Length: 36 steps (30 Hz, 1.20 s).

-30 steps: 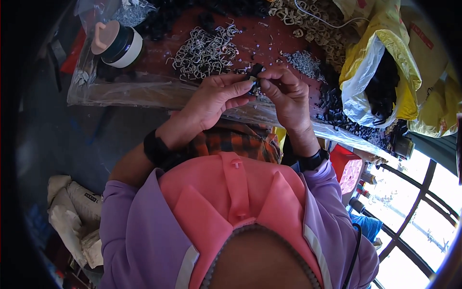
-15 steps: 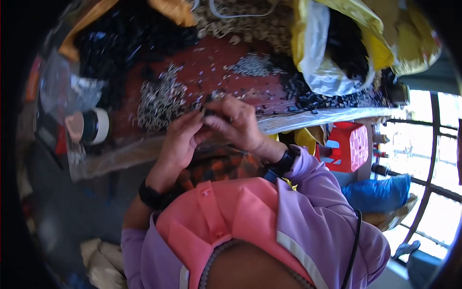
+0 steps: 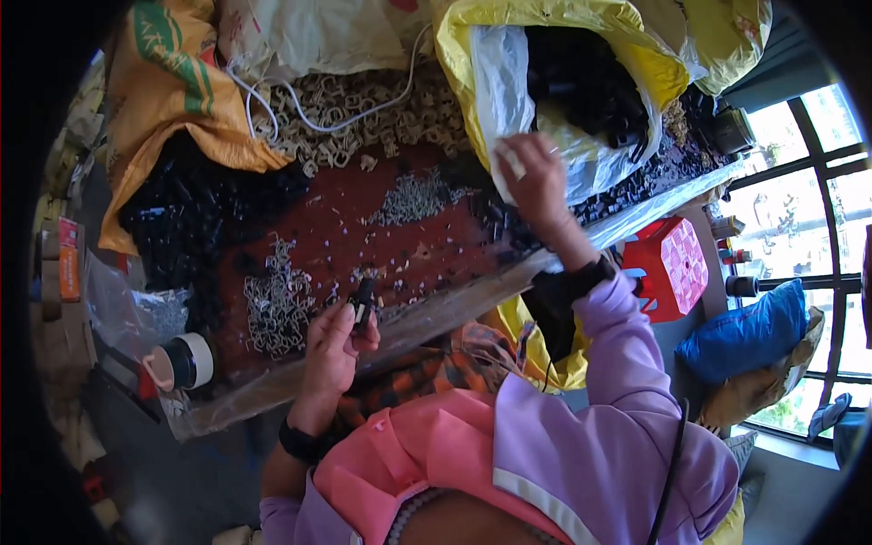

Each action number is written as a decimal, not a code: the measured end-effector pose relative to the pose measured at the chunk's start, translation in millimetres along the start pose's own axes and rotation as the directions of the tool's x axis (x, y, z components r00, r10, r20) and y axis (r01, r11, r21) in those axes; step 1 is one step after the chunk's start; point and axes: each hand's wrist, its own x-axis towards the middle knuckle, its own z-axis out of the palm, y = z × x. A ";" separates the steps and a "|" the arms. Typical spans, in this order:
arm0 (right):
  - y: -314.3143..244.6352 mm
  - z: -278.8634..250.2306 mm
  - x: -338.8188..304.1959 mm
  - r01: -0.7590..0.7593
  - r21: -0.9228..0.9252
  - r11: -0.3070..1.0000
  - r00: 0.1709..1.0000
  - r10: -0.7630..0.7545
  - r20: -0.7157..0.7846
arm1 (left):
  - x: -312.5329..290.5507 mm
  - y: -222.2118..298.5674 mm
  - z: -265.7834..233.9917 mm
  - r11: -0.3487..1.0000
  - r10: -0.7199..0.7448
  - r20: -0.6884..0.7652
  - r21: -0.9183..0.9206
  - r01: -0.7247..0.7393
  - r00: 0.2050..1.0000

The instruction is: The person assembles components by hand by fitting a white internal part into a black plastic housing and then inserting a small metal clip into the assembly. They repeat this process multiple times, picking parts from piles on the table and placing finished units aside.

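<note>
Piece [image 3: 365, 295], black, in left hand [image 3: 333, 354]

In the head view, your left hand [image 3: 331, 352], toward eight o'clock from the centre, pinched a small black piece [image 3: 363, 304] between thumb and fingers. Your right hand [image 3: 538, 180], toward one o'clock, was blurred in front of the near edge of an open yellow bag [image 3: 461, 56] with black parts [image 3: 581, 77] inside; whether it gripped anything could not be told. Silver hooks [image 3: 277, 309] lay heaped at nine o'clock, beige clips [image 3: 350, 102] at eleven, an orange sack [image 3: 168, 100] at ten, and a red stool [image 3: 677, 270] stood at three.
</note>
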 end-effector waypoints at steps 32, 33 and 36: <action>-112.3 -16.2 8.5 -0.311 0.621 0.719 0.665 -0.303 0.683 | -2.4 23.7 10.8 0.986 0.070 -0.043 0.153 -0.063 0.997; -116.9 -15.2 9.1 -0.418 0.600 0.682 0.587 -0.301 0.751 | -7.4 23.0 6.4 0.974 0.084 -0.031 0.215 -0.076 0.996; -127.7 -5.6 5.2 -0.468 0.593 0.655 0.497 -0.359 0.790 | -15.3 23.5 -0.7 0.945 0.121 -0.020 0.307 -0.109 0.992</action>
